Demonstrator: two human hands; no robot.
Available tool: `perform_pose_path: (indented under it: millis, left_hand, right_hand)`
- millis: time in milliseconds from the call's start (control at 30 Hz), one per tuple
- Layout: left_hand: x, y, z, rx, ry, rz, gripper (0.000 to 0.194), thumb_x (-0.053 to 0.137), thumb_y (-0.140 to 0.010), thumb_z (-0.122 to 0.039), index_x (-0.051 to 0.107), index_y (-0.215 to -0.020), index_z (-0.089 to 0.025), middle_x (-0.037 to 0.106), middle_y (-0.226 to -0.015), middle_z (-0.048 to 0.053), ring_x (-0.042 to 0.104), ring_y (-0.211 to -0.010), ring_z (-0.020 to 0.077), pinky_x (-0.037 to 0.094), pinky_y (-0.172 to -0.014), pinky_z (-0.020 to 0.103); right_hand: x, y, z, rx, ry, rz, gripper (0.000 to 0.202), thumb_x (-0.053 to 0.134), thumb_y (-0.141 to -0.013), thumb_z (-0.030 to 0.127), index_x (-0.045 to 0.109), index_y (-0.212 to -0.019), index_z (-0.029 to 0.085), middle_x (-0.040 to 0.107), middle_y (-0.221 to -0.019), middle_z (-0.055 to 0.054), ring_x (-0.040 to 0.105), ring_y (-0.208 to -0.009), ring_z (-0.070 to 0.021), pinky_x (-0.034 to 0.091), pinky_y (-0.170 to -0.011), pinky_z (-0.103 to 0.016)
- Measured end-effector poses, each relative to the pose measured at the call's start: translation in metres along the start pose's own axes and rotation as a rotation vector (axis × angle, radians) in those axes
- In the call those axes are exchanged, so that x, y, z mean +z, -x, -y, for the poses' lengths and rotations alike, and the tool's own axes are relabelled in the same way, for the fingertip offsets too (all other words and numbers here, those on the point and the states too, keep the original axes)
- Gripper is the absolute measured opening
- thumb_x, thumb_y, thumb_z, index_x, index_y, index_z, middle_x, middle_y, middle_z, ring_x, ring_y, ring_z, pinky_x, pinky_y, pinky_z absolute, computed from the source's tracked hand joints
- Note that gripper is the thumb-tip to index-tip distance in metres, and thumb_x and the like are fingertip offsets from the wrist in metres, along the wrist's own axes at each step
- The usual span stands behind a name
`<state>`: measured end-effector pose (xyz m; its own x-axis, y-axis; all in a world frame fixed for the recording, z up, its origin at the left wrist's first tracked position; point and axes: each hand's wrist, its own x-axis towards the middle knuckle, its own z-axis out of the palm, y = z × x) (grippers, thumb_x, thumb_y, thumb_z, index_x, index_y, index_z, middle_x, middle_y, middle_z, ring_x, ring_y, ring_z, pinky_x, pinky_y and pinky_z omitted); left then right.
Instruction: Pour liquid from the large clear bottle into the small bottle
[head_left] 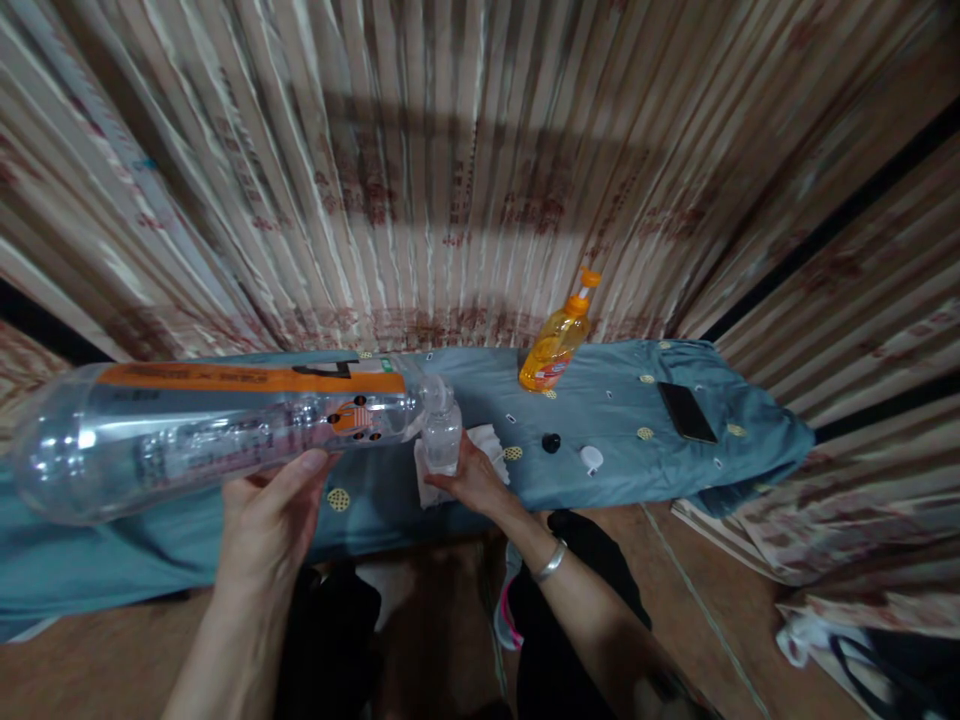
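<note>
My left hand (264, 515) was closest to the lens, wrapped under a big clear bottle (210, 430) with an orange label. Bottle lay near horizontal, long axis left to right, base toward the left edge, mouth pointing right and tipped slightly down onto a small clear bottle (442, 435). My right hand (472, 480) gripped that small bottle upright on a white cloth (491, 440). Surface: blue-grey sheet (637, 400) with an orange dish-soap bottle (556, 345), black cap (551, 442), white cap (591, 458) and phone (686, 412). Striped curtains (450, 170) all round.
</note>
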<state>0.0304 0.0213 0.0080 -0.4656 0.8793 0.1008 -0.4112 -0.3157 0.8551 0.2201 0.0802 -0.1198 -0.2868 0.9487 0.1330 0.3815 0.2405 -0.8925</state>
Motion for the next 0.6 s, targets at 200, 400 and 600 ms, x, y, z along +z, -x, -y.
perform_pose_path:
  millis: [200,400,600]
  left_hand:
    - [-0.0022,0.0011,-0.0020,-0.020,-0.008,-0.048,0.035,0.087,-0.048,-0.016,0.073,-0.079,-0.022,0.075,-0.076,0.000,0.071,-0.074,0.0185,0.060,-0.074,0.030]
    - [-0.0039,0.0012,-0.0020,-0.031,-0.029,-0.029,0.049,0.086,-0.050,-0.017,0.073,-0.097,-0.027,0.077,-0.078,0.002,0.073,-0.082,0.0245,0.059,-0.082,0.037]
    - [-0.0042,-0.0010,-0.0026,-0.034,-0.034,-0.030,0.052,0.085,-0.048,-0.016,0.073,-0.098,-0.026,0.076,-0.075,0.001,0.073,-0.083,0.0255,0.060,-0.082,0.037]
  right_hand:
    - [-0.0019,0.0009,0.0012,0.006,-0.020,0.007,0.079,0.079,-0.067,0.026,0.043,-0.137,0.022,0.063,-0.126,-0.008,0.062,-0.115,-0.0266,0.048,-0.100,-0.042]
    - [-0.0011,0.0006,0.0008,0.007,-0.014,0.012,0.074,0.079,-0.067,0.024,0.045,-0.133,0.022,0.065,-0.121,-0.007,0.064,-0.110,-0.0254,0.050,-0.096,-0.040]
    - [-0.0010,0.0002,0.0010,-0.012,-0.014,0.001,0.074,0.080,-0.066,0.025,0.046,-0.132,0.022,0.065,-0.122,-0.007,0.063,-0.112,-0.0258,0.049,-0.098,-0.040]
